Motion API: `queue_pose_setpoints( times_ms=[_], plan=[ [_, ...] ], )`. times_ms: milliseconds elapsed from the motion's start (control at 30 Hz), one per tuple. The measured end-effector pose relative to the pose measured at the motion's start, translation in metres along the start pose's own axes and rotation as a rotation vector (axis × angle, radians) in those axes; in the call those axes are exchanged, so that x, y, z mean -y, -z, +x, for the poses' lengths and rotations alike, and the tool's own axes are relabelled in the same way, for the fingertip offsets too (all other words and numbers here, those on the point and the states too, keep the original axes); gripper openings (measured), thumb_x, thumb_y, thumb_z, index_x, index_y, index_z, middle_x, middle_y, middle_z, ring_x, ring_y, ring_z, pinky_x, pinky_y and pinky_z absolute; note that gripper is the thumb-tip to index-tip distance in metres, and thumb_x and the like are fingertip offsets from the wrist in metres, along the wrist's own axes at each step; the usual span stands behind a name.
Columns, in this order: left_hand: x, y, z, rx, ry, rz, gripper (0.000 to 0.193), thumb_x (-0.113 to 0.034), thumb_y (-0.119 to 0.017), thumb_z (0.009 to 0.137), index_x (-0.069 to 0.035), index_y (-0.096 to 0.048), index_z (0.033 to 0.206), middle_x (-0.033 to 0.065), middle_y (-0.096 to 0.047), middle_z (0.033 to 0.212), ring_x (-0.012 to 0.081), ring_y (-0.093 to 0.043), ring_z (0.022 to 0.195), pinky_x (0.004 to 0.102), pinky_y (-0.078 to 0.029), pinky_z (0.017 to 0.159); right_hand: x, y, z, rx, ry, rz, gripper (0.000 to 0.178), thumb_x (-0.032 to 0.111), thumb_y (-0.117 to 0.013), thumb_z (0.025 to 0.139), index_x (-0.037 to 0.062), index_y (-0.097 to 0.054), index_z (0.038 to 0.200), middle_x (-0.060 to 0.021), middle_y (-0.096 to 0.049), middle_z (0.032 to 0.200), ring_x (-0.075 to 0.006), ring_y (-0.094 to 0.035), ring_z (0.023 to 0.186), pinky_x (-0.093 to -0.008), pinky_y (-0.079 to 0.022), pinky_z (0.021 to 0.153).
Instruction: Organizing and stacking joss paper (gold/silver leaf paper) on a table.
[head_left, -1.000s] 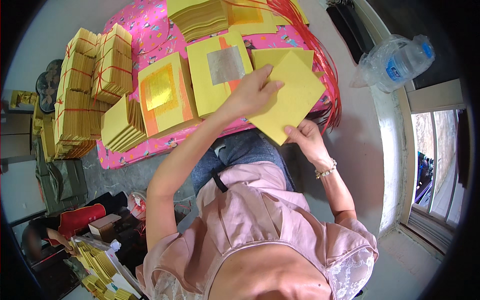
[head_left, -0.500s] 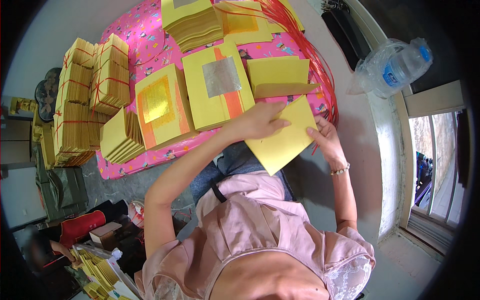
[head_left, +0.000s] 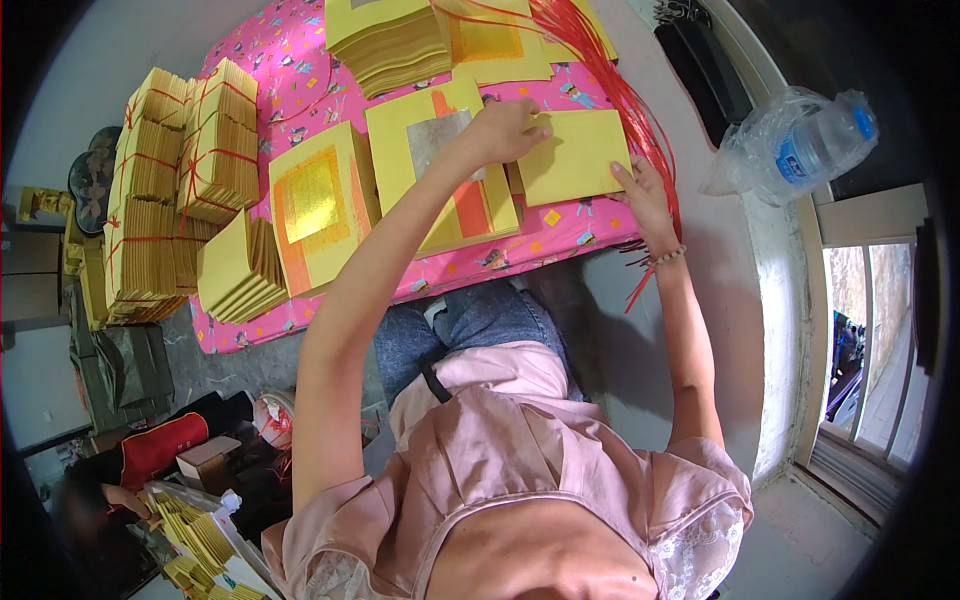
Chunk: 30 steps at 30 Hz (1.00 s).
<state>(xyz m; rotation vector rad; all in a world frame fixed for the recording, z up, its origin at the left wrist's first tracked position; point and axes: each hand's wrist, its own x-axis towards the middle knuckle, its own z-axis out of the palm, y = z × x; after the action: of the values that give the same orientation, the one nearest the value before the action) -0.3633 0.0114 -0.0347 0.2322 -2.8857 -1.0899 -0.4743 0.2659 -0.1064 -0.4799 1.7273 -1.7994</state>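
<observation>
A folded yellow paper sheet [head_left: 572,165] lies at the right front of the pink-covered table. My right hand [head_left: 648,200] grips its right edge, thumb on top. My left hand [head_left: 505,132] hovers at the sheet's upper left, fingers apart and nothing seen in them. That hand partly covers a stack of yellow papers [head_left: 398,148] bearing a silver square and an orange stripe. Left of this is another stack [head_left: 358,165] with a gold square [head_left: 313,210]. Several folded yellow papers [head_left: 235,275] stand together farther left.
Tied yellow bundles [head_left: 222,150] are piled at the left. Red strings [head_left: 610,85] hang over the table's right side. A tall paper stack [head_left: 390,55] stands at the back. A plastic bottle [head_left: 815,150] in a clear bag is at the right. Another person's hand [head_left: 125,500] shows lower left.
The folded sheet has moved from above my lap up onto the table, now lying level. My left hand has lifted off it and shifted up and left; my right hand moved forward with it.
</observation>
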Motion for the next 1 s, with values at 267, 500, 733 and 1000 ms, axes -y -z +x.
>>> queue_pose_setpoints(
  times_ms=[267,500,733,1000],
  plan=[
    [-0.005,-0.014,0.024,0.080,0.100,0.561,0.087,-0.068,-0.072,0.076,-0.002,-0.055,0.131,0.0175,-0.068,0.117,0.0308,-0.064,0.114,0.0486,-0.042,0.105,-0.006,-0.014,0.014,-0.139,-0.076,-0.231,0.029,0.022,-0.067,0.095,-0.0010,-0.062,0.112,-0.0063,-0.071,0.091,-0.0095,-0.067,0.077,-0.0234,-0.053,0.056],
    [-0.011,-0.009,0.038,0.354,0.240,0.452,0.098,-0.080,-0.063,0.073,-0.007,-0.054,0.138,0.0137,-0.066,0.127,0.0291,-0.061,0.121,0.0514,-0.040,0.106,-0.012,-0.023,0.017,-0.210,-0.030,-0.326,0.030,0.022,-0.070,0.093,-0.0034,-0.065,0.108,-0.0080,-0.073,0.087,-0.0097,-0.067,0.072,-0.0252,-0.051,0.055],
    [-0.007,-0.010,0.038,0.318,0.195,0.474,0.089,-0.076,-0.064,0.076,-0.010,-0.057,0.135,0.0142,-0.065,0.126,0.0297,-0.061,0.119,0.0487,-0.043,0.103,-0.006,-0.039,0.012,-0.281,0.099,-0.450,0.033,0.025,-0.069,0.093,-0.0037,-0.063,0.107,-0.0113,-0.072,0.089,-0.0177,-0.069,0.074,-0.0301,-0.052,0.062],
    [0.001,-0.027,0.033,0.173,0.087,0.633,0.073,-0.065,-0.071,0.077,-0.008,-0.066,0.122,0.0131,-0.066,0.122,0.0262,-0.065,0.114,0.0429,-0.055,0.091,0.001,-0.047,-0.007,-0.423,0.261,-1.131,0.044,0.038,-0.065,0.092,-0.0003,-0.057,0.110,-0.0224,-0.064,0.100,-0.0436,-0.064,0.092,-0.0544,-0.051,0.076]
  ],
)
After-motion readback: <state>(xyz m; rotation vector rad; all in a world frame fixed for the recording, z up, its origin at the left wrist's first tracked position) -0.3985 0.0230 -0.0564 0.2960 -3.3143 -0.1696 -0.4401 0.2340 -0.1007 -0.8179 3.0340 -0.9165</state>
